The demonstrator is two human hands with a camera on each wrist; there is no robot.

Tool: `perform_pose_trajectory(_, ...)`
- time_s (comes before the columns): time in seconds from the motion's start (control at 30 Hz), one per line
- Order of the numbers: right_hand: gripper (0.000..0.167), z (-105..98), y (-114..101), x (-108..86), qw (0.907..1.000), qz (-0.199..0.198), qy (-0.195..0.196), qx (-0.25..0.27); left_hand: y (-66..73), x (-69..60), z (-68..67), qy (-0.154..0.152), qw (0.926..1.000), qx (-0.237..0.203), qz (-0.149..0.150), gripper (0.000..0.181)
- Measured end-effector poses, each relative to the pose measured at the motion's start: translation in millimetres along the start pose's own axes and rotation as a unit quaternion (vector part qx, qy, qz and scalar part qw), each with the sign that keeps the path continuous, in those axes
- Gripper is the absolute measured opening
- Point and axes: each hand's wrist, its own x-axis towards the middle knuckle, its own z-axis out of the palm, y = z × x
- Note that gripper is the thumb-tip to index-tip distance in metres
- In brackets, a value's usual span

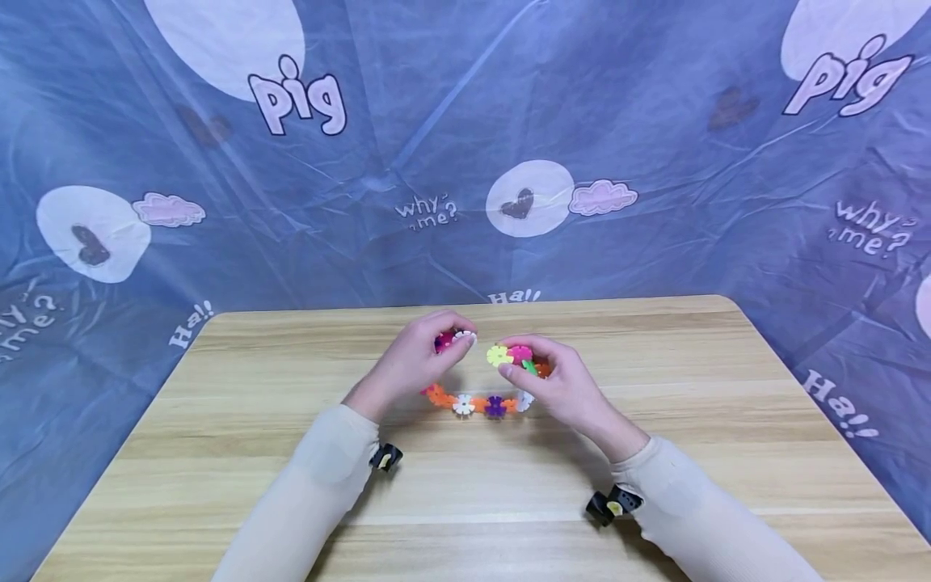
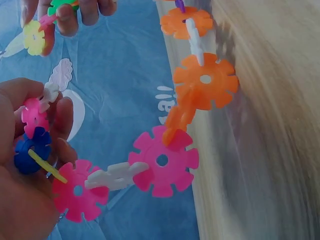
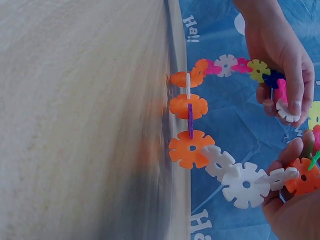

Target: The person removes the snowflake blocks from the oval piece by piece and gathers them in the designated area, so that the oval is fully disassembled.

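A chain of notched plastic discs hangs in a curve between the two hands, with an orange disc (image 2: 206, 81), a pink disc (image 2: 162, 161) and a purple disc (image 1: 495, 406) along it. The left hand (image 1: 414, 356) pinches one end, where a white disc (image 3: 288, 112) shows at the fingertips and a blue disc (image 2: 32, 151) lies by the palm. The right hand (image 1: 563, 386) grips the other end, whose yellow disc (image 1: 499, 356) sticks out toward the left hand. A gap separates the white and yellow end discs. Fingers partly cover the discs near both ends.
Beneath the hands lies a wood-grain table (image 1: 465, 501). A blue printed cloth (image 1: 451, 121) hangs behind and at the sides of it. Small black cameras are worn at the left wrist (image 1: 386, 457) and right wrist (image 1: 613, 506).
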Motion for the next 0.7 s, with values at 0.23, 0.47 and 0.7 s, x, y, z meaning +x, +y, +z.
perform_pose_trajectory(0.23, 0.032, -0.7, -0.9, -0.8, 1.0, -0.001, -0.002, -0.001, -5.2, 10.2, -0.8, -0.019, 0.9994, -0.01, -0.025, 0.017)
perform_pose_trajectory(0.47, 0.032, -0.4, -2.8, -2.5, 0.9999, 0.008, -0.001, 0.008, -9.8, 14.9, -2.7, -0.024, 0.9976, -0.029, -0.058, 0.016)
perform_pose_trajectory(0.7, 0.032, -0.4, -3.2, -3.5, 0.9999, 0.01, -0.001, 0.012, -12.7, 16.8, -3.7, -0.023, 0.9951, -0.036, -0.089, 0.018)
